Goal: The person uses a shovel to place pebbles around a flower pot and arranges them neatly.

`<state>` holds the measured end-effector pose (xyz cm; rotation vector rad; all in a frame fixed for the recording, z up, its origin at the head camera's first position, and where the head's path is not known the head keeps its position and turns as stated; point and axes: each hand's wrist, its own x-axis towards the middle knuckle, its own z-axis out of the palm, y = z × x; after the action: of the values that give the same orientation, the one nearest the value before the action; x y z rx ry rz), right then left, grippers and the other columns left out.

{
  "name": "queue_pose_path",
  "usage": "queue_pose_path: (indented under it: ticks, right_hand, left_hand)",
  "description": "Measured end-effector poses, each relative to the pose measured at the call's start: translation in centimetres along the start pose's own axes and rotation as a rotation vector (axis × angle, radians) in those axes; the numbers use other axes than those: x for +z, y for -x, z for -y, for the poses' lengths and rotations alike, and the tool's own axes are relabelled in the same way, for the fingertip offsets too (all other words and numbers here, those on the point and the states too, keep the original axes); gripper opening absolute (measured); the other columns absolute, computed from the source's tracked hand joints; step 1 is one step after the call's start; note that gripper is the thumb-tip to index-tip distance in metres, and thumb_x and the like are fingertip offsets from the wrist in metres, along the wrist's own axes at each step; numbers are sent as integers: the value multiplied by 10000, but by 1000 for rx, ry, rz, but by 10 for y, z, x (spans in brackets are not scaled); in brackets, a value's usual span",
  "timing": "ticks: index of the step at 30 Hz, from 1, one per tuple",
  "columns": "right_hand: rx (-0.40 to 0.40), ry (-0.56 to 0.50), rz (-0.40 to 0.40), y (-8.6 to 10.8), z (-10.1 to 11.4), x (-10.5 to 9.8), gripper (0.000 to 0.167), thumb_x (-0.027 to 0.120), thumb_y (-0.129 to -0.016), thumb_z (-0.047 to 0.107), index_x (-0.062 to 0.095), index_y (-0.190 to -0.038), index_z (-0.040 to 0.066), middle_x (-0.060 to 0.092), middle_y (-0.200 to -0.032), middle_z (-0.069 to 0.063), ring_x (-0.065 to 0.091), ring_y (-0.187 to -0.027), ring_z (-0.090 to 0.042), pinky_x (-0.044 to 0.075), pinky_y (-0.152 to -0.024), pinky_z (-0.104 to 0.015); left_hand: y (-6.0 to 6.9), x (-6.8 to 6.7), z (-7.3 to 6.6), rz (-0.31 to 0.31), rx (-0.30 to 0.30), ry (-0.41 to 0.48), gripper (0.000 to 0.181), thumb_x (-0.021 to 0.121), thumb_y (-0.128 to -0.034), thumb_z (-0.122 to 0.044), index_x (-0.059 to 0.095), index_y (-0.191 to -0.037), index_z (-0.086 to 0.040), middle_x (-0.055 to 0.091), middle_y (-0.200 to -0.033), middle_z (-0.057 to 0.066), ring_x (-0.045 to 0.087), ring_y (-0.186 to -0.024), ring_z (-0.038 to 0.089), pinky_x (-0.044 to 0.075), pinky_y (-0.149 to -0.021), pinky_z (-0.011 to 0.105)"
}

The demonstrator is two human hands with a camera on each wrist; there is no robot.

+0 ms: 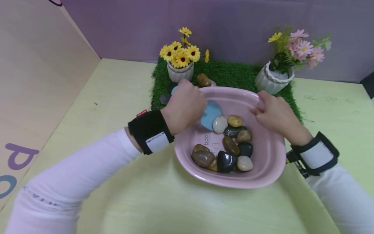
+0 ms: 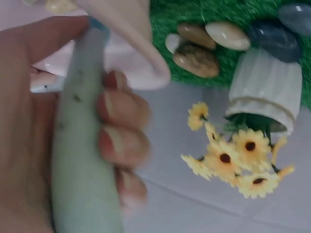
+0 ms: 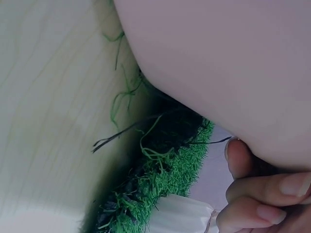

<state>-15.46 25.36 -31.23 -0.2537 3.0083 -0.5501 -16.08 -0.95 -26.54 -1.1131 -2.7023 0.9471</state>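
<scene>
My left hand [image 1: 187, 105] grips the pale green handle [image 2: 82, 141] of a spatula-like tool, fingers curled around it. The tool's flat blue head [image 1: 211, 115] lies inside a pink basin [image 1: 230, 183], beside the stones. My right hand [image 1: 277, 113] holds the basin's far right rim, thumb inside and fingertips [image 3: 272, 213] against the outside. Several smooth wet-looking stones [image 1: 231, 145] rest on the basin floor, brown, black and white. Part of the tool is hidden behind the left hand in the head view.
Behind the basin lies a green turf mat [image 1: 233, 73]. Yellow flowers stand in a white pot [image 1: 182, 73] at its left, pink ones in another white pot [image 1: 273, 79] at its right. Loose stones [image 2: 197, 60] lie on the mat. The pale table [image 1: 140, 195] meets a purple wall [image 1: 233, 29].
</scene>
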Motion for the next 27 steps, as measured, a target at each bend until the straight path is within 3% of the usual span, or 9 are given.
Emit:
queue_pose_path:
  ticks: [2, 5, 10, 13, 18, 22, 27]
  right_hand:
    - [0, 2, 0, 0, 0, 0, 187, 567, -943, 201, 458, -928, 49, 454, -649, -100, 515, -563, -254, 395, -496, -338]
    - [2, 6, 1, 0, 1, 0, 180, 569, -938, 192, 456, -927, 52, 457, -648, -99, 519, -562, -256, 401, -495, -338]
    - [0, 12, -1, -1, 1, -1, 173, 567, -936, 185, 457, -924, 52, 452, -642, -96, 515, -560, -259, 397, -497, -339]
    - [-3, 11, -4, 0, 1, -1, 169, 566, -935, 182, 457, -926, 54, 448, -641, -95, 511, -560, -259, 392, -497, -340]
    - [-6, 6, -3, 0, 0, -1, 157, 557, -927, 172, 450, -930, 57, 446, -641, -97, 508, -563, -262, 384, -496, -342]
    - [-9, 8, -2, 0, -1, -1, 149, 552, -928, 160, 449, -937, 53, 453, -644, -104, 509, -563, -263, 386, -495, -341]
    - [-18, 16, -6, 0, -2, -1, 145, 551, -932, 155, 449, -940, 53, 461, -654, -112, 503, -581, -272, 382, -508, -342]
  left_hand:
    - [-1, 1, 3, -48, 49, 19, 426, 434, -1014, -161, 352, -597, -168, 364, -580, -33, 338, -535, 91, 260, -491, 238]
    - [-3, 4, 7, -97, 130, 85, 361, 478, -992, -163, 460, -632, -149, 480, -629, -13, 398, -562, 108, 302, -491, 245]
    - [-8, 13, 9, -77, 213, 210, 187, 533, -951, -171, 609, -784, -135, 593, -753, 10, 484, -621, 124, 430, -565, 270]
    - [-11, 19, 8, -61, 240, 275, 188, 506, -961, -176, 609, -812, -127, 586, -764, 20, 526, -627, 138, 495, -600, 304]
    - [-14, 27, 2, -97, 295, 332, 237, 473, -983, -227, 604, -817, -119, 608, -768, 31, 608, -679, 206, 558, -752, 440]
    - [-15, 32, -4, -92, 322, 390, 233, 477, -993, -271, 639, -926, -118, 645, -847, 24, 620, -756, 185, 548, -776, 373]
    - [-15, 36, -9, -103, 305, 409, 241, 498, -995, -306, 653, -962, -125, 653, -864, 9, 617, -746, 156, 550, -756, 330]
